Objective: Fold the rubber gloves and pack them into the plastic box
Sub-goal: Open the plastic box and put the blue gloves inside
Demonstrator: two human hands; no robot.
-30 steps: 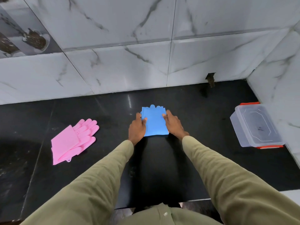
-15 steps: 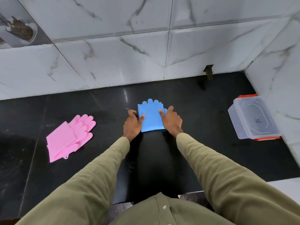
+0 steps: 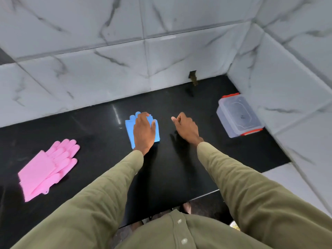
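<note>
Blue gloves (image 3: 129, 129): folded flat, mid-counter, fingertips toward the wall.
Left hand (image 3: 143, 132): palm down on the blue gloves, fingers spread flat, pressing rather than gripping.
Right hand (image 3: 186, 128): just above the counter, right of the blue gloves, apart from them; fingers loosely curled, holding nothing.
Pink gloves (image 3: 48, 168): stacked flat, far left.
Box (image 3: 239, 116): lid on, orange clips, right corner beside the wall.
Counter (image 3: 179, 168): black, glossy.
</note>
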